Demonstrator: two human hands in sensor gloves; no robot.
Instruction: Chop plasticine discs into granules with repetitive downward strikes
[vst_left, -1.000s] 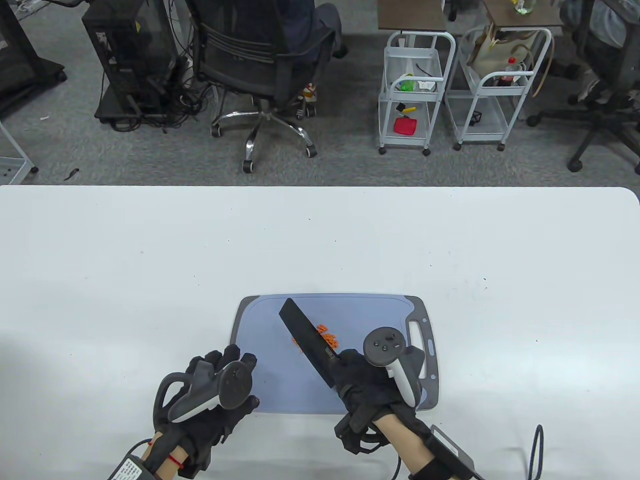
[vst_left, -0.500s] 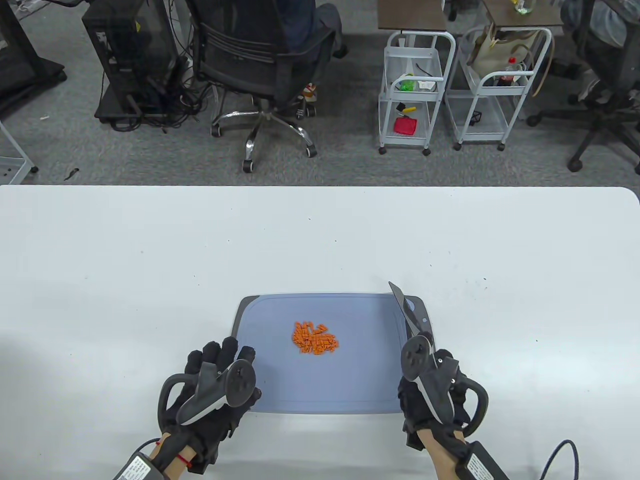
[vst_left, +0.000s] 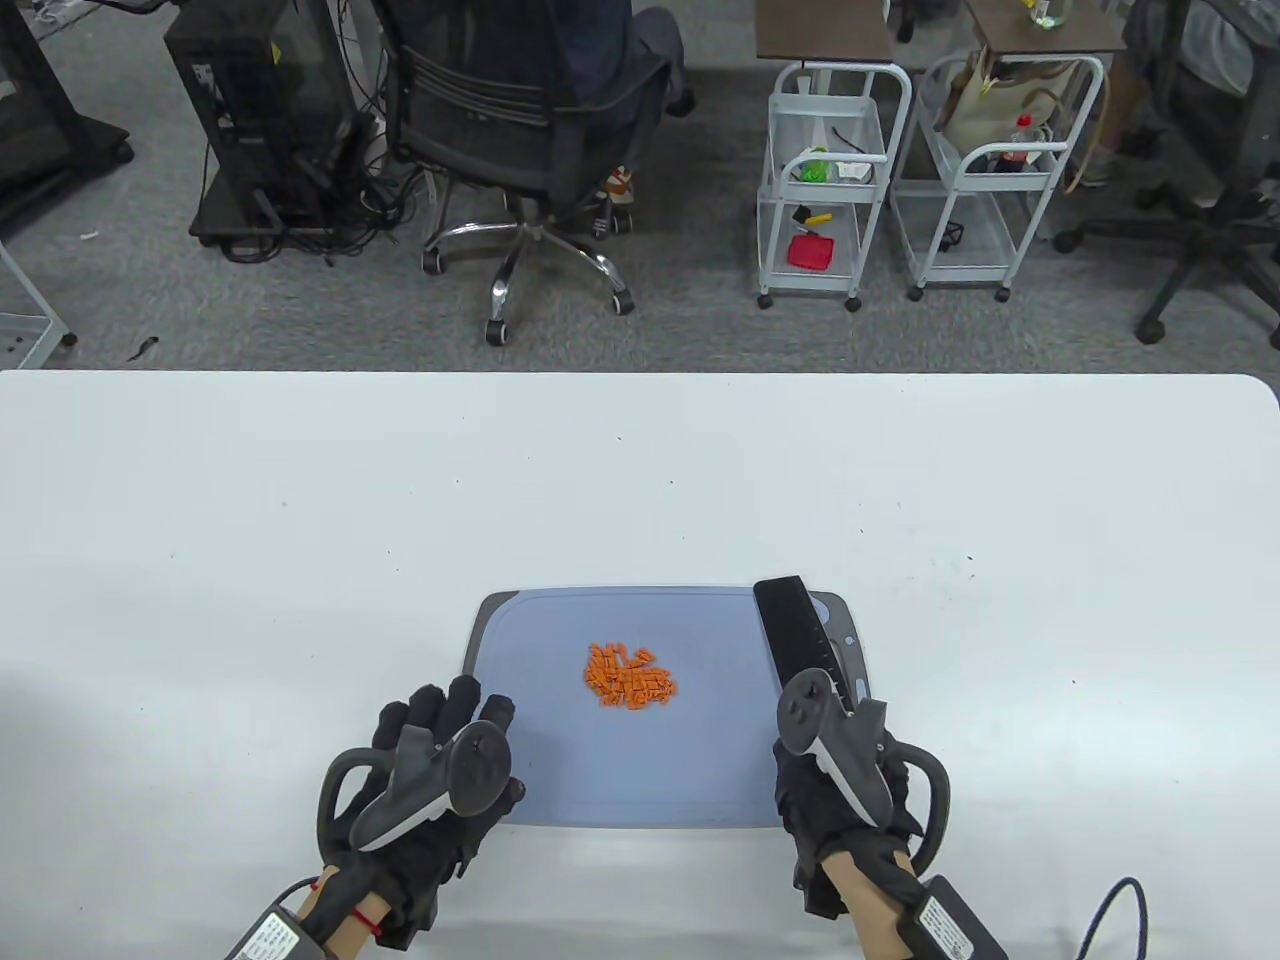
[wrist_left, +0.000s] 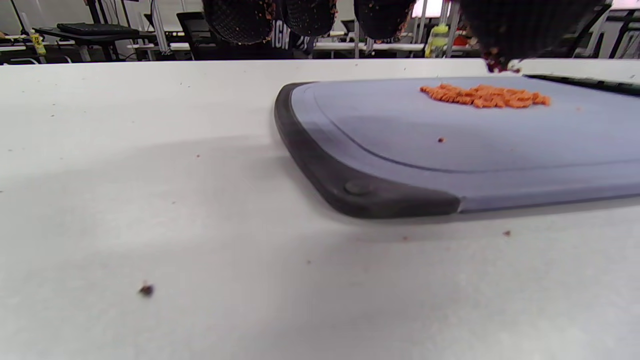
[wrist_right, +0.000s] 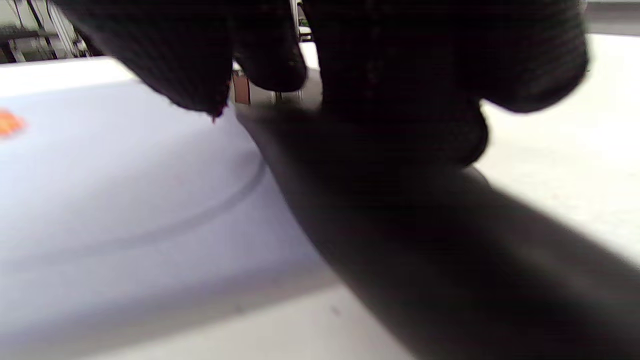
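A pile of small orange plasticine granules (vst_left: 630, 685) lies in the middle of the blue-grey cutting board (vst_left: 560, 770). My right hand (vst_left: 840, 775) grips the handle of a black cleaver-style knife (vst_left: 795, 635). Its blade lies flat along the board's right side, apart from the pile. My left hand (vst_left: 450, 725) is at the board's near left corner with fingers spread and holds nothing. The left wrist view shows the granules (wrist_left: 485, 96) on the board (wrist_left: 390, 150) beyond my fingertips (wrist_left: 240, 17). The right wrist view is blurred, with my fingers (wrist_right: 400, 65) around the dark handle (wrist_right: 425, 240).
The board sits near the front of a wide white table (vst_left: 300, 520). A few plasticine crumbs (wrist_left: 146, 289) lie on the table by the board's left corner. An office chair (vst_left: 520, 150) and white carts (vst_left: 820, 180) stand on the floor beyond the far edge.
My right hand lifted the knife off the granule pile, carried it right, and turned the blade flat onto the board's right side. My left hand has barely moved.
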